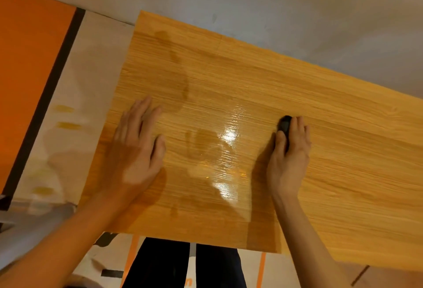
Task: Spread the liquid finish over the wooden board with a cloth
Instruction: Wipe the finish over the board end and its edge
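A light wooden board (343,150) lies flat and fills most of the view. A wet, glossy patch of liquid finish (226,150) shines in its middle, with darker damp streaks running toward the far left corner. My left hand (137,148) rests flat on the board's left part, fingers spread, holding nothing. My right hand (289,150) presses a small dark cloth (285,124) onto the board just right of the wet patch. Most of the cloth is hidden under my fingers.
The board lies on pale paper sheeting (75,95) with yellowish stains. An orange panel (27,70) with a black edge stands at the left. A grey wall (251,1) runs behind. My dark trouser legs (183,265) show below the board's near edge.
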Motion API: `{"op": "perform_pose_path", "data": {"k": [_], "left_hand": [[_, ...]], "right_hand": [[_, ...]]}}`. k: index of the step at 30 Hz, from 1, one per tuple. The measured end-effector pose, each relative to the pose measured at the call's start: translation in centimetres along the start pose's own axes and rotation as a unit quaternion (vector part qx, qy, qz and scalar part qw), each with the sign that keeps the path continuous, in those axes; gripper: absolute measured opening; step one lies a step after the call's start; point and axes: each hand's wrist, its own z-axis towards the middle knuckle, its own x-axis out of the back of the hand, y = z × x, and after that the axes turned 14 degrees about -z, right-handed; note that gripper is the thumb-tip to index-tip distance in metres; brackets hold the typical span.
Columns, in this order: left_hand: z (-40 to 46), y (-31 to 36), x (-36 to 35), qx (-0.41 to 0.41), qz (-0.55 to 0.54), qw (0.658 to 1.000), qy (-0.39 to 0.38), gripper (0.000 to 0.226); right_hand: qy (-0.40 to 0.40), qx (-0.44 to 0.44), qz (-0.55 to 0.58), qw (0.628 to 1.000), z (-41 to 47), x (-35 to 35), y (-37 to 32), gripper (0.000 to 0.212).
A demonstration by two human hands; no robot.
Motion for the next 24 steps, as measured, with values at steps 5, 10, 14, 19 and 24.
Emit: {"op": "perform_pose_path", "data": {"k": [5,10,14,19,24], "left_hand": [[0.5,-0.2,0.0,0.003,0.015,1.0,0.008,0.051],[0.5,-0.1,-0.2,0.001,0.03,0.999,0.01,0.051],[0.5,-0.1,-0.2,-0.005,0.027,1.0,0.01,0.051],[0.6,0.0,0.0,0.002,0.029,1.0,0.006,0.051],[0.5,0.1,-0.1,-0.012,0.042,0.999,0.01,0.048]], "right_hand": [[-0.053,0.174,-0.03,0.983,-5.7,-4.3,-10.4,0.045],[-0.097,0.324,-0.059,0.939,-5.7,-3.6,-8.8,0.042],[-0.04,0.13,-0.049,0.989,-2.9,0.4,0.0,0.045],[-0.005,0.078,-0.032,0.996,-6.2,-1.7,-4.3,0.044],[-0.069,0.274,-0.053,0.958,-10.1,-4.3,-9.2,0.041]]}}
